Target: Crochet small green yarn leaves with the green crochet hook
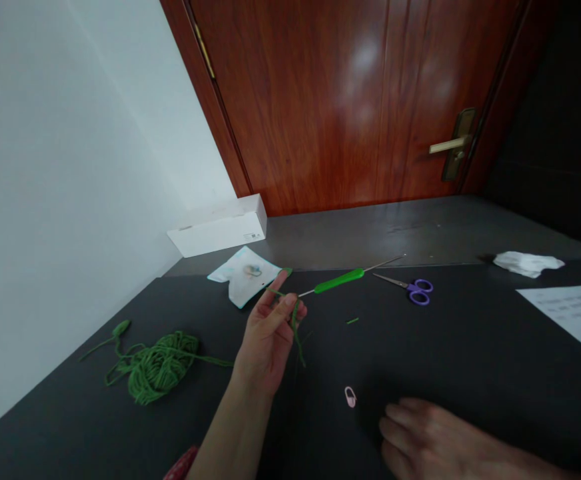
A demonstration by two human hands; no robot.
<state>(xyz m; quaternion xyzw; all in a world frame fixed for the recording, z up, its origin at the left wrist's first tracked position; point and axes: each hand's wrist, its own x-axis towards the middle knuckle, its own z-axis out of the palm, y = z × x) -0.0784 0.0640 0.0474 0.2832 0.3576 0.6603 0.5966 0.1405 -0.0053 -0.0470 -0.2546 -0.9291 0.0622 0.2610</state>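
My left hand [269, 337] is closed, thumb and fingers pinching a crochet hook [340, 281] with a green handle and thin metal ends. Green yarn [295, 327] runs over its raised index finger, and a short tail hangs below the thumb. To the left lies the wound green yarn ball [163, 367], its strand leading toward my left wrist. At lower right, my right hand [430, 440] is palm down near the table with curled fingers, slightly blurred; whatever they may hold is hidden. Left of it lies a pink stitch marker [350, 397].
Purple-handled scissors [418, 291] lie beyond the hook, and a snippet of green yarn [352, 321] nearer. A plastic packet [243, 283] and white box [225, 230] are at back left. White tissue [528, 264] and a printed sheet [575, 313] lie right on the dark table [320, 433].
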